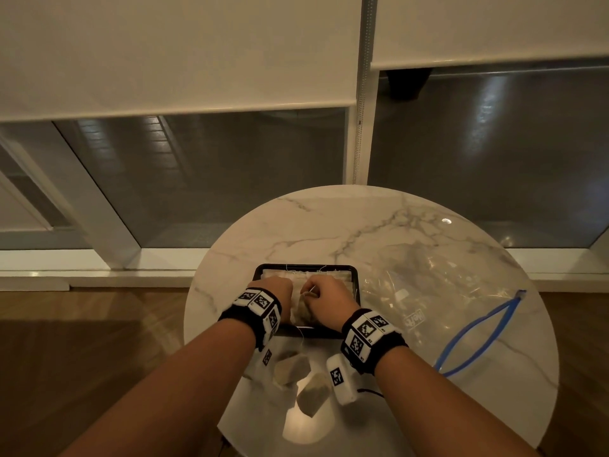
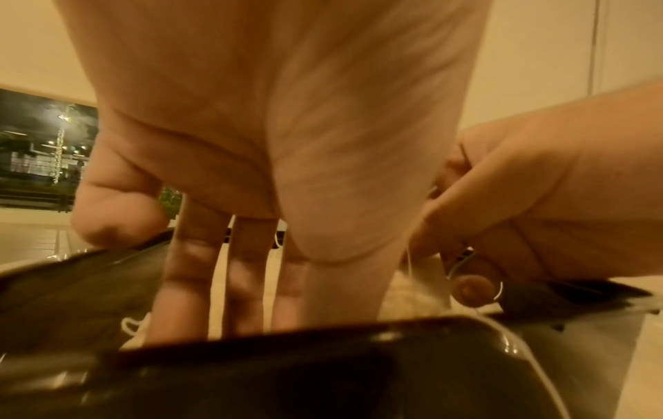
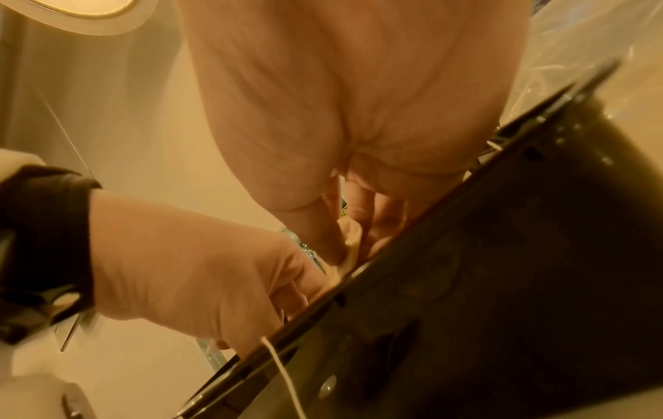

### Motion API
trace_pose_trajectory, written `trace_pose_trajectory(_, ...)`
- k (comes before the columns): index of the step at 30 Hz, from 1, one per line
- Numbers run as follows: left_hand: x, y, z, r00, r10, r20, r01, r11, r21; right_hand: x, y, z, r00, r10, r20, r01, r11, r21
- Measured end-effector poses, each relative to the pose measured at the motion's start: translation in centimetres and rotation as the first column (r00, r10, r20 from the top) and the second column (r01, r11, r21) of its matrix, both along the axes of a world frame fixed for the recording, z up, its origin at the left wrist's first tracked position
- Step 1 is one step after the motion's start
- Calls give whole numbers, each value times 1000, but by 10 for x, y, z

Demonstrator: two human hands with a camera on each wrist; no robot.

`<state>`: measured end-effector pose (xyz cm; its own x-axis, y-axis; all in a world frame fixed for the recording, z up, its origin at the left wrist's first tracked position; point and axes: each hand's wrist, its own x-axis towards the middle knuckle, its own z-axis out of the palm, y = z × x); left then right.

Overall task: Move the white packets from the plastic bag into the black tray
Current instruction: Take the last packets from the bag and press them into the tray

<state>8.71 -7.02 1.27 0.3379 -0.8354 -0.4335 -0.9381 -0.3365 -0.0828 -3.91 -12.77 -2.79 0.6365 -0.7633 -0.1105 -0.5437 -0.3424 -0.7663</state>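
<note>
The black tray sits mid-table with several white packets laid in it. Both hands are inside it. My left hand reaches down with straight fingers that press on the packets at the tray's left. My right hand pinches a white packet between thumb and fingers, just above the near rim; its string trails over the edge. Two more packets lie on the table under my wrists. The clear plastic bag lies flat to the right.
The round marble table ends close behind and beside the tray. The bag's blue zip gapes toward the right edge. Windows with blinds stand behind, and wooden floor lies below on the left.
</note>
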Motion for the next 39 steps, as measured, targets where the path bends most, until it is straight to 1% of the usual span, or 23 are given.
trace_pose_trajectory(5, 2, 0, -6, 999, 5, 39, -5, 1000, 11, 1, 2, -2, 1000, -7, 11, 7, 1000, 8)
trace_pose_trajectory(13, 21, 0, -4, 991, 100, -90, -102, 995, -22, -3, 1, -2, 1000, 10, 3, -10, 1000, 17)
trace_pose_trajectory(18, 31, 1, -5, 987, 127, -100, -130, 991, -27, 2, -2, -3, 998, 38, -52, -37, 999, 23)
trace_pose_trajectory(23, 27, 1, -12, 985, 69, -157, -88, 989, -118, 7, -4, -2, 996, 43, -72, -41, 999, 31)
trace_pose_trajectory(28, 19, -4, -15, 984, 7, -175, -23, 996, -92, 4, -5, -6, 998, 24, -59, -21, 998, 62)
trace_pose_trajectory(31, 18, -5, -15, 987, -19, -159, 3, 995, -95, 2, -5, -7, 998, 27, -60, -23, 998, 54)
trace_pose_trajectory(37, 27, -3, -12, 976, 26, -217, -48, 994, -98, 1, -7, -8, 997, 43, -59, -41, 998, 38)
trace_pose_trajectory(39, 33, -2, -8, 976, 55, -211, -78, 992, -99, 2, -7, -7, 997, 51, -60, -49, 998, 36)
